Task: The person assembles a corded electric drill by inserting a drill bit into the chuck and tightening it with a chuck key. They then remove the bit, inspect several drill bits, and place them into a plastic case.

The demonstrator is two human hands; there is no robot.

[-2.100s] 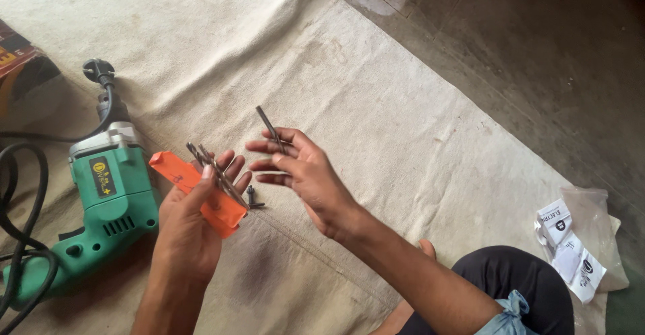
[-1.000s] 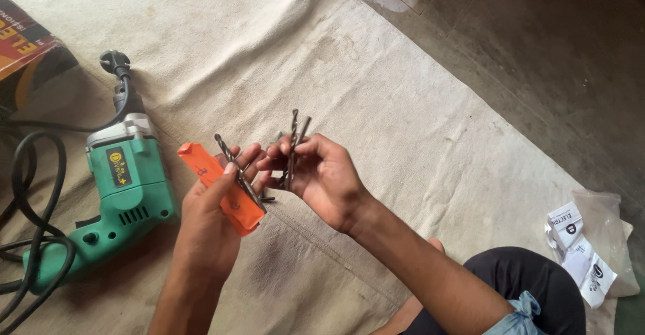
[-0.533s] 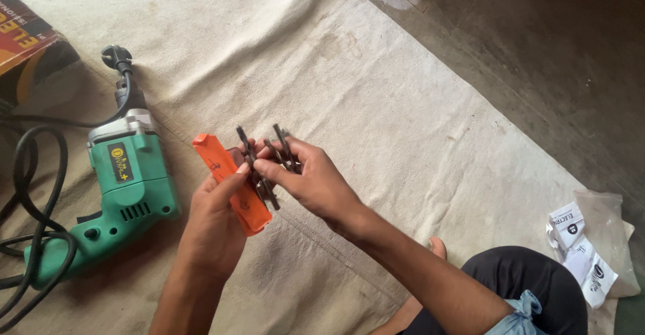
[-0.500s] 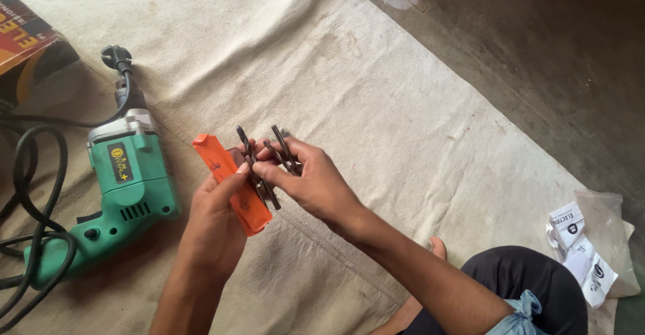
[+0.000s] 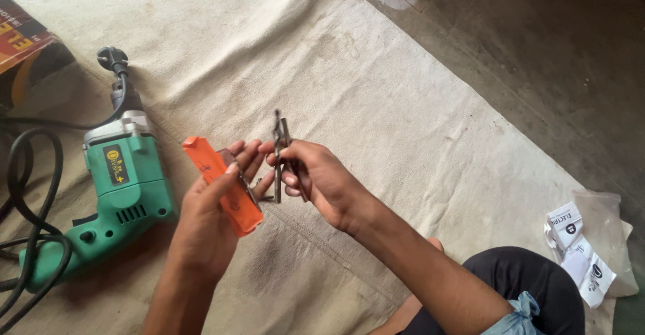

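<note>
Right hand (image 5: pixel 321 182) closed around two drill bits (image 5: pixel 279 153), tips upward (above the fingers). Left hand (image 5: pixel 211 214) gripping orange case (image 5: pixel 225 186), just beside green drill (image 5: pixel 114 194) on cloth (image 5: pixel 376 106).

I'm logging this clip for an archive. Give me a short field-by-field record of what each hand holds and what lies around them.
left hand: holds an orange plastic bit holder, with a drill bit under the fingers
right hand: pinches two dark drill bits, upright, tips up
green electric drill: lies on the cloth left of the hands, chuck pointing away
black power cord: looped at the far left
beige cloth: covers the floor under everything
printed leaflets in a clear bag: at the right edge
cardboard box: top left corner
</note>
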